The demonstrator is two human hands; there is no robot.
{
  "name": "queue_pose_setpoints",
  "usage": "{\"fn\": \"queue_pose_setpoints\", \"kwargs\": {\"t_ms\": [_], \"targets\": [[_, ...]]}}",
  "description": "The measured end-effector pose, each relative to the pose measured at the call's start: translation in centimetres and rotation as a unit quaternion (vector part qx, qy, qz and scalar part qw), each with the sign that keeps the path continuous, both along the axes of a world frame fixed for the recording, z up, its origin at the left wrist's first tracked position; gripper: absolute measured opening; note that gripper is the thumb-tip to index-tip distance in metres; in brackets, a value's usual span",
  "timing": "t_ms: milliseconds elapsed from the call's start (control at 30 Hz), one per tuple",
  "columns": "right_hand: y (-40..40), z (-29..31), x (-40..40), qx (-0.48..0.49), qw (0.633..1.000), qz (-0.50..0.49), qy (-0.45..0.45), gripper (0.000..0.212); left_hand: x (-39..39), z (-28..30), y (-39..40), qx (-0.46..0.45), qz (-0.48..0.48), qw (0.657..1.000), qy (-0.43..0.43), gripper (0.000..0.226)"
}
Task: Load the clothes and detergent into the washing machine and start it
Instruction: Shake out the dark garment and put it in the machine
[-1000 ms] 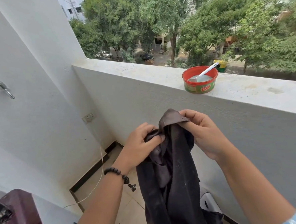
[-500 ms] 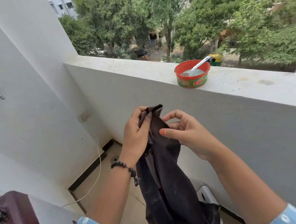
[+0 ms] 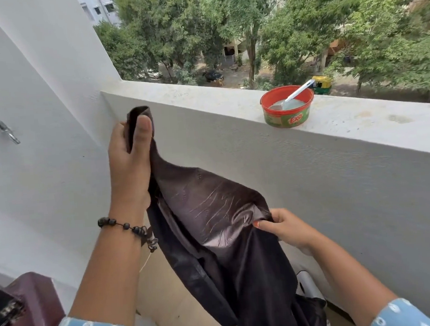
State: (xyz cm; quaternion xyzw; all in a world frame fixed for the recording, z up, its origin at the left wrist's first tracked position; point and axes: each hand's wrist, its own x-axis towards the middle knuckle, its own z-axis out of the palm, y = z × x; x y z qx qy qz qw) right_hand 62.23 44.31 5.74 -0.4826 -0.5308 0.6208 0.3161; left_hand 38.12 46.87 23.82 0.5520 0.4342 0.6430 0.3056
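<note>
Balcony spot: detergent tub [image 3: 287, 109] sits on the parapet ledge [image 3: 204, 95]. Below the ledge, left hand [image 3: 129, 163] and right hand [image 3: 286, 227] fingers pinch a dark garment [image 3: 212, 213], stretched between them.

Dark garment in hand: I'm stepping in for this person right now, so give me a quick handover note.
Left hand: raised, pinching the top end of the dark garment.
Right hand: lower, gripping the garment's other edge, so the cloth is spread between both hands.
Detergent tub with a white scoop in it stands on the balcony ledge.
Maroon machine corner at lower left.
Done: garment picked up.
Left: load the clothes, add detergent, start the machine.
</note>
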Motion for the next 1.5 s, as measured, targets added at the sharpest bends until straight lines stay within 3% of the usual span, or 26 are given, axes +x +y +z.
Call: {"fn": "queue_pose_setpoints", "kwargs": {"t_ms": [167,300,367,500,667,833,967,1033,1067,1167,1267,1300,1333,1400,1500], "targets": [[0.4,5.9,-1.1,0.113,0.988,-0.017,0.103,0.014,1.9,-4.9,-1.5,-0.114,-0.063,0.985,0.115,0.059],[0.0,9.6,-2.3,0.168,0.972,0.019,0.161,0.022,3.4,-6.9,-1.9,-0.167,-0.186,0.955,0.161,0.067],[0.0,10.9,-2.7,0.202,0.969,0.011,0.143,0.025,4.2,-7.1,-2.2,-0.164,-0.205,0.949,0.174,0.065],[0.4,11.1,-2.7,0.228,0.966,-0.016,0.124,0.015,4.4,-7.0,-2.0,-0.117,-0.178,0.96,0.181,0.032],[0.0,10.6,-2.7,0.193,0.971,-0.032,0.138,0.019,3.7,-6.8,-1.9,-0.083,-0.156,0.951,0.254,0.027],[0.1,8.7,-1.6,0.11,0.992,0.044,0.034,0.027,2.5,-5.2,-1.4,-0.048,-0.085,0.983,0.158,0.037],[0.3,7.4,-1.7,0.083,0.993,0.086,0.01,0.044,2.7,-4.4,-1.6,-0.024,-0.088,0.977,0.19,0.024],[0.5,6.6,-1.3,0.064,0.992,0.109,0.001,0.064,2.6,-4.1,-1.4,-0.026,-0.061,0.987,0.144,0.024],[0.6,5.9,-1.0,0.043,0.991,0.122,-0.015,0.064,2.3,-3.7,-1.2,-0.034,-0.047,0.994,0.091,0.024],[0.8,2.5,0.2,-0.013,0.982,0.148,-0.119,0.035,0.6,-2.1,-0.4,-0.049,0.0,0.996,-0.077,0.021],[0.9,-1.8,1.3,-0.006,0.943,0.165,-0.289,0.023,-1.1,-0.7,-0.1,-0.053,0.028,0.988,-0.145,0.02],[0.8,-2.6,1.5,0.005,0.941,0.145,-0.304,0.012,-1.4,-0.4,-0.1,-0.055,0.03,0.986,-0.156,0.021],[0.7,-3.0,1.8,0.007,0.955,0.106,-0.278,0.012,-1.8,-0.2,-0.2,-0.057,0.025,0.984,-0.169,0.021],[0.7,-2.7,1.9,-0.011,0.992,0.001,-0.125,0.017,-2.1,-0.4,-0.3,-0.067,0.017,0.978,-0.198,0.021],[0.9,0.3,1.2,-0.027,0.992,-0.077,0.092,0.014,-1.7,-1.7,-0.1,-0.102,0.014,0.97,-0.22,0.025]]}}
